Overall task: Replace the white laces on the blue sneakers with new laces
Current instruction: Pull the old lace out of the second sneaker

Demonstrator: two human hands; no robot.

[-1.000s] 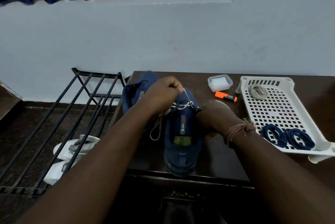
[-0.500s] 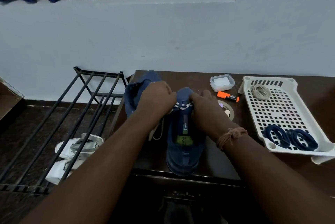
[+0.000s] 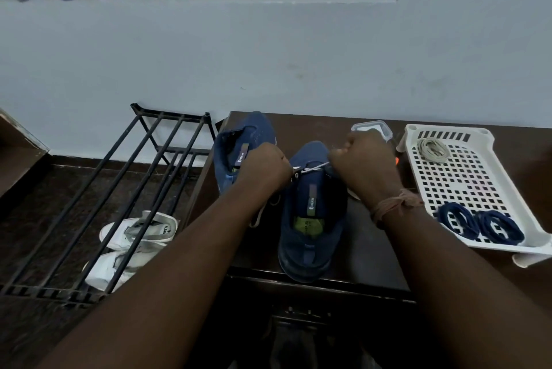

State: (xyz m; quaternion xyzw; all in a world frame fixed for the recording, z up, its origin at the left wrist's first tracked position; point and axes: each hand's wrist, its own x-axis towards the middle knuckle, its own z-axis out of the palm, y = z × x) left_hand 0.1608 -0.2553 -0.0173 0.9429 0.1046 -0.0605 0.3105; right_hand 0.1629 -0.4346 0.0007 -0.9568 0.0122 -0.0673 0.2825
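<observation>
A white lace [image 3: 313, 168] is pinched at either end by the left hand [image 3: 265, 168] and right hand [image 3: 366, 159], stretched across the near blue sneaker [image 3: 310, 219] between them. A second sneaker [image 3: 242, 144] is seen behind the left hand; dark blue laces [image 3: 478, 223] are held in a white tray [image 3: 466, 177] beside the right wrist.

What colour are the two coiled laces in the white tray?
Dark blue: the coiled laces show best in the head view.

I count two blue sneakers [image 3: 310, 207], two coiled navy laces [image 3: 481, 223], one beige lace bundle [image 3: 433, 150], one white tray [image 3: 466, 177], two white shoes [image 3: 134, 244].
</observation>
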